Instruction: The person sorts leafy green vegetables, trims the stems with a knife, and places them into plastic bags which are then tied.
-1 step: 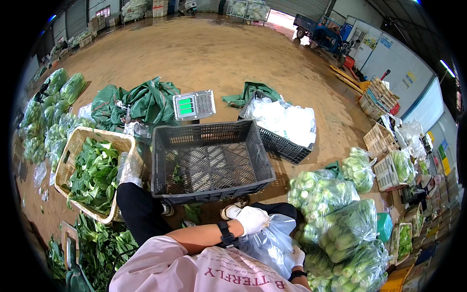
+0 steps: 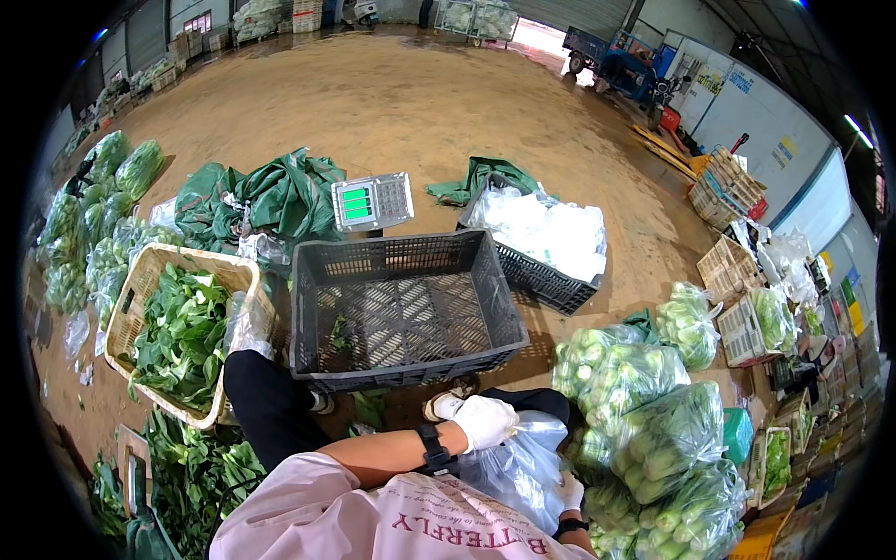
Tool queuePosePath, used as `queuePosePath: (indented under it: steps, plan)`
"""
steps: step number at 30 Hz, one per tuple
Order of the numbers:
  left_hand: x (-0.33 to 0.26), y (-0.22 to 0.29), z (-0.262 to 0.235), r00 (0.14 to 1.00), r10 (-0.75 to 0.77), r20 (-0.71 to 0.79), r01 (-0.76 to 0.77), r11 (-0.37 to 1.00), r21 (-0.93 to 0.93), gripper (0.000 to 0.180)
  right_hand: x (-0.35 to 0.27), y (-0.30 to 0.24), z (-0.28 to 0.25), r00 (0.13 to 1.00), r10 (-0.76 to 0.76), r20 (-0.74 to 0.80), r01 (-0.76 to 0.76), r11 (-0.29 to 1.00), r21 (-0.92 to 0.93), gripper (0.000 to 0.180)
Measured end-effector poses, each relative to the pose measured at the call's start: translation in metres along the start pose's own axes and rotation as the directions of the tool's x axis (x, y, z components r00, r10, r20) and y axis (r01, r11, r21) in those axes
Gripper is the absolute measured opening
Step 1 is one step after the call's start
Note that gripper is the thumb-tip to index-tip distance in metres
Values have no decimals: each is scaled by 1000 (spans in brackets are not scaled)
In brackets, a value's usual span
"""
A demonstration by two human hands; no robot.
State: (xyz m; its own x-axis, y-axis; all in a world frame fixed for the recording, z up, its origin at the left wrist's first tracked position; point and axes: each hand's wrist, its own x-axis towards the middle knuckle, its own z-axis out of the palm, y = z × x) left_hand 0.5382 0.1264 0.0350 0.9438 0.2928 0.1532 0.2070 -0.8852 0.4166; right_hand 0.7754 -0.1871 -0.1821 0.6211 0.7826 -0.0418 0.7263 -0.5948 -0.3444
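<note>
A clear plastic bag (image 2: 525, 471) lies over my lap, crumpled and slightly bluish. My left hand (image 2: 487, 422), in a white glove, is closed on its upper edge. At the bag's right side my right hand (image 2: 571, 491), gloved too, is partly hidden and its fingers are hard to make out. In front of my knees stands a black plastic crate (image 2: 401, 322) with only a few leaf scraps inside. Behind the crate rises a scale display (image 2: 371, 202) with green screens. To the left, a cream basket (image 2: 182, 257) holds loose leafy greens (image 2: 182, 331).
Bagged green vegetables (image 2: 644, 429) are piled close by my right side. Another black crate (image 2: 551, 285) holds white plastic bags. Green sacks (image 2: 289, 196) lie beside the scale. Loose greens (image 2: 201, 476) cover the floor at lower left. Farther off stands a blue cargo tricycle (image 2: 616, 65).
</note>
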Motion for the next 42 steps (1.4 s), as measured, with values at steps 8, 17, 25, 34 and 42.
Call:
queuePosePath:
  steps: [8, 17, 25, 34, 42]
  plan:
    - [-10, 5, -15, 997, 71, 22, -71, 997, 2, 28, -13, -1, 14, 1000, 15, -25, -18, 996, -92, 29]
    - [-9, -59, -115, 800, -383, -461, -16, 755, -655, 17, -10, 58, 26, 712, 682, 168, -428, 233, 873, 32]
    - [-51, -65, -133, 648, -635, -421, -315, 280, -907, 11, 119, -242, -156, 929, -156, -336, 368, 487, 792, 49]
    - [-114, -94, -173, 363, -641, -676, -158, 673, -723, 10, 207, -381, -135, 776, -539, 327, -286, 162, 945, 29]
    - [-135, -178, -216, 406, -551, -729, 401, 824, -400, 13, 267, -434, -191, 706, -590, 393, -371, 164, 914, 33]
